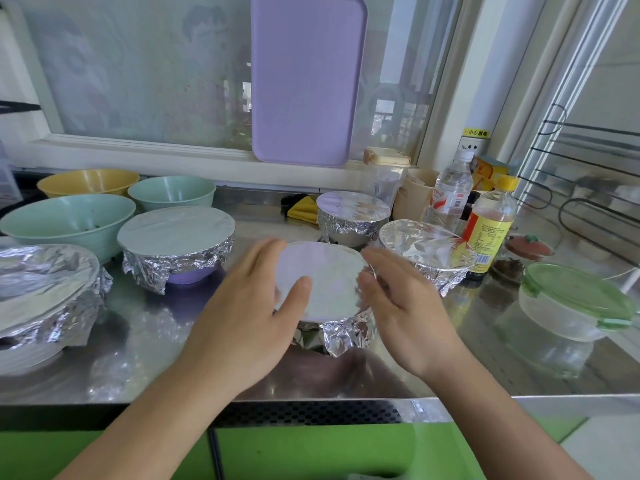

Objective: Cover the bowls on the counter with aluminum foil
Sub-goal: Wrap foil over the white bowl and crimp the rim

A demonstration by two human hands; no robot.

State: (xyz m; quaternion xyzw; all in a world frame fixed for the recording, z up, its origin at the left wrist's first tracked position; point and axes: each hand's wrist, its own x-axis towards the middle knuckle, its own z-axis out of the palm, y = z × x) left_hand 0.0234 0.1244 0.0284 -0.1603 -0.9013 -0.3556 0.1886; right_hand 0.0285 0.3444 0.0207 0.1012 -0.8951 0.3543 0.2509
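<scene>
At centre frame, on the steel bench (450, 368), the foil-capped bowl (320, 282) sits directly between both hands. The left hand (249, 306) cups its left flank, fingers (266, 258) extended and loosely together along the far rim, thumb lying on the foil top. The right hand (401, 303) cups the right flank, fingers curled against the foil skirt; neither hand pinches anything. The bowl is round, so there is no long axis; both hands are equally near. A loose foil flap (341, 336) juts at the lower right of the bowl, closest to the right hand: judged the next spot to press down. Three bowls at upper left, yellow (86, 180), small green (171, 192) and large green (65, 220), remain uncovered.
</scene>
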